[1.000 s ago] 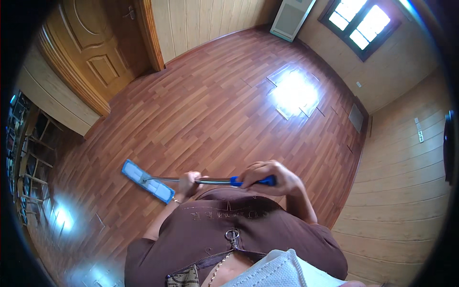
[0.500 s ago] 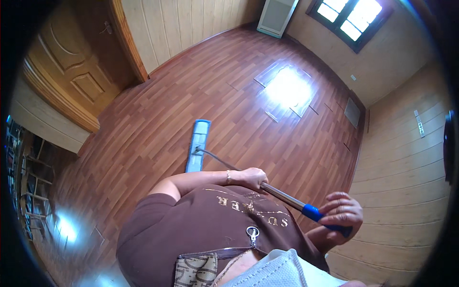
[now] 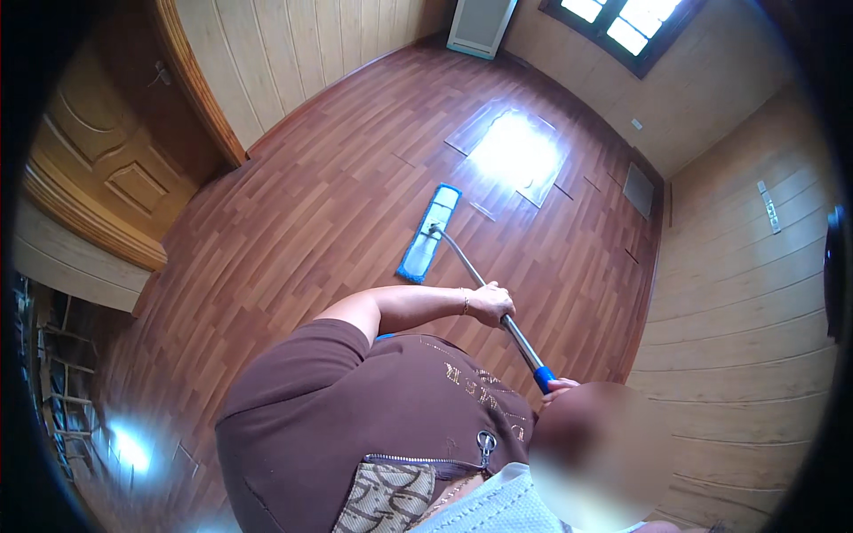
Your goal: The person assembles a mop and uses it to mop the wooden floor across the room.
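Wooden floor (image 3: 293, 222) underfoot, sunlit patch (image 3: 515, 151) ahead near the window. Flat blue mop (image 3: 429, 233) lying pad-down on the boards just short of that patch, pole (image 3: 484, 289) slanting back. Left hand (image 3: 491, 305) wrapped around mid-pole. Right hand (image 3: 558, 387) at the blue grip, mostly blurred; grasp impossible to tell. Best kept flat, pushed along the boards with even, overlapping strokes.

One flat mop (image 3: 430, 233) lies on the wooden floor (image 3: 293, 222), with two hands on its pole. There is one door (image 3: 98, 160), one window (image 3: 626, 25) and one white heater (image 3: 480, 25).
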